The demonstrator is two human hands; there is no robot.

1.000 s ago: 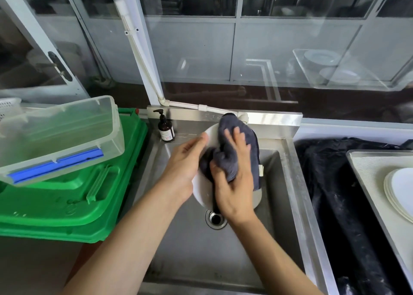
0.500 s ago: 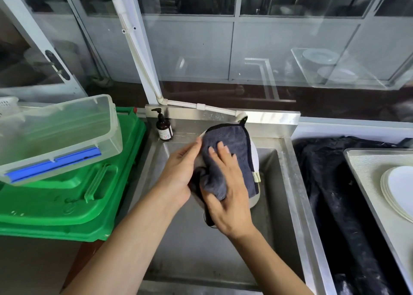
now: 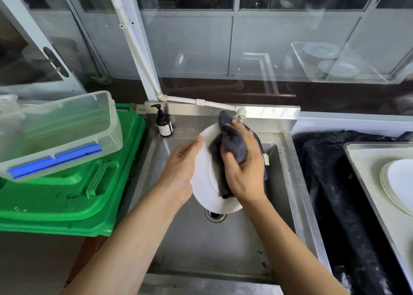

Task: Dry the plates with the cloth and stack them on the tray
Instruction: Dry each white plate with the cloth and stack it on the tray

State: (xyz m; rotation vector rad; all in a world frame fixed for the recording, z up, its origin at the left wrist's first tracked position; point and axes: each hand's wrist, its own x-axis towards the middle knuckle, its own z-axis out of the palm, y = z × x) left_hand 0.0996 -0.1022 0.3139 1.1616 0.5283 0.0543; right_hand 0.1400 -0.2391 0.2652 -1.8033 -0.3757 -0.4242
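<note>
**White plate held over the sink, grey cloth pressed to its face**

White and tilted on edge, the plate (image 3: 204, 178) hangs above the steel sink (image 3: 288, 160), over the drain (image 3: 215, 214). The left hand (image 3: 182, 167) holds it by the left rim, thumb along the front edge and fingers out of sight behind; its grip is clamped on the plate. The right hand (image 3: 242, 167) has its fingers curled round a bunched dark grey cloth (image 3: 232, 145) and presses it against the plate's face, so that grip is closed on the cloth. Part of the cloth hangs down behind the right hand toward the plate's lower rim.

To the right, a pale tray (image 3: 366, 171) carries a stack of white plates (image 3: 397, 183), partly cut off by the frame edge. Black plastic sheeting (image 3: 324, 183) lies between sink and tray. A brown pump bottle (image 3: 163, 124) stands at the sink's back left corner. On the left, a clear plastic bin (image 3: 60, 129) with a blue strip rests tilted on green crates (image 3: 73, 196).
</note>
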